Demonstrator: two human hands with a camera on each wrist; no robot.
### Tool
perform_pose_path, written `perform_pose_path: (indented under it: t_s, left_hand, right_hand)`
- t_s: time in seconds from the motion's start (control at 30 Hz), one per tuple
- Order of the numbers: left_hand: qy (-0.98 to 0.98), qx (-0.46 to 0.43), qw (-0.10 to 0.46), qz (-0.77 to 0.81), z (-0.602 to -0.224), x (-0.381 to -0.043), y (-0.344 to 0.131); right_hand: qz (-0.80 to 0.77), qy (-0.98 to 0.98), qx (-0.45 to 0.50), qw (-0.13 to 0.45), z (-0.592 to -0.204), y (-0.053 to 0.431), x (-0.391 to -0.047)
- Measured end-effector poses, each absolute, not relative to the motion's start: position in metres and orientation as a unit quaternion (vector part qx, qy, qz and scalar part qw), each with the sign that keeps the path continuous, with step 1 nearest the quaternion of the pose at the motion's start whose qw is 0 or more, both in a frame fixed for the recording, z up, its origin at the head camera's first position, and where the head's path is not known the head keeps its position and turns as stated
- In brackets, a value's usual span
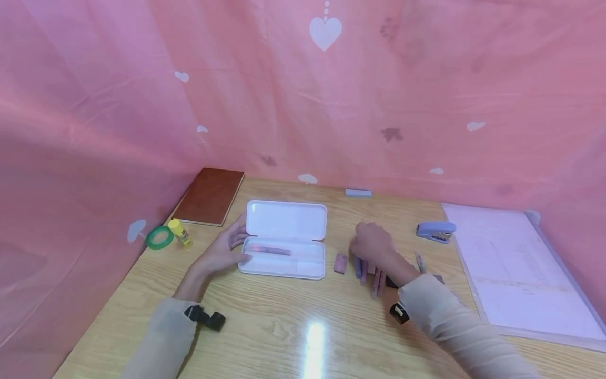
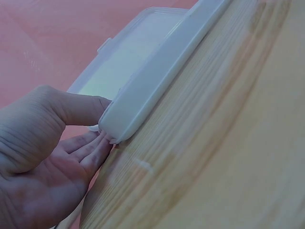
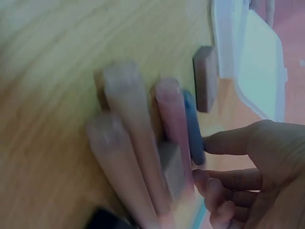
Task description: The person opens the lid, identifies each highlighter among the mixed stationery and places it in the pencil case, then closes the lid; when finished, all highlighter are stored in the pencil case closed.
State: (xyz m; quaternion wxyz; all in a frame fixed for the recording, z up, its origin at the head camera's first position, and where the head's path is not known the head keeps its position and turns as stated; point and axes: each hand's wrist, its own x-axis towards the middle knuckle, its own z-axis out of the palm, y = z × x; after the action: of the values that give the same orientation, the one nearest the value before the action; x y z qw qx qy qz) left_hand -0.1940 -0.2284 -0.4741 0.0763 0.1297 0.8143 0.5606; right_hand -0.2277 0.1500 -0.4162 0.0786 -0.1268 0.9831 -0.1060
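A white pencil case lies with its lid raised, a pinkish pen inside. My left hand grips the case's left end; in the left wrist view the thumb is on the rim and the fingers are against the outside. Over a group of pens to the right is my right hand. Its thumb and forefinger pinch the end of a dark blue pen, somewhat blurred. Beside that lie a pink pen, two thick pale pens and a small grey block.
A pinkish eraser-like block lies between case and pens. At left are a brown notebook, glue stick and green tape roll. At right are a stapler and papers. A grey-blue bar lies at the back.
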Motion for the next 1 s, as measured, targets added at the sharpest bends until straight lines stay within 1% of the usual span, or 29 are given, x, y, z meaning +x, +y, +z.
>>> perform_pose_path:
  t_s: [0.13, 0.23, 0.43, 0.63, 0.83, 1.0]
  left_hand:
    - [0.812, 0.13, 0.076, 0.563, -0.475, -0.194, -0.229]
    - [0.807, 0.136, 0.077, 0.57, -0.475, -0.195, -0.231]
    - [0.791, 0.154, 0.08, 0.587, -0.48, -0.195, -0.23]
    - [0.81, 0.141, 0.078, 0.565, -0.475, -0.196, -0.228]
    - [0.814, 0.133, 0.087, 0.558, -0.467, -0.195, -0.231]
    - [0.813, 0.135, 0.089, 0.56, -0.453, -0.186, -0.226]
  right_hand:
    - [-0.122, 0.982, -0.121, 0.081, -0.421, 0.147, -0.229]
    - [-0.159, 0.977, -0.12, 0.078, -0.416, 0.146, -0.23]
    - [-0.207, 0.962, -0.173, 0.048, -0.379, 0.156, -0.231]
    - [-0.215, 0.953, -0.207, 0.05, -0.35, 0.162, -0.234]
    - [-0.199, 0.945, -0.258, 0.028, -0.336, 0.139, -0.235]
    - [-0.197, 0.927, -0.317, 0.026, -0.329, 0.097, -0.235]
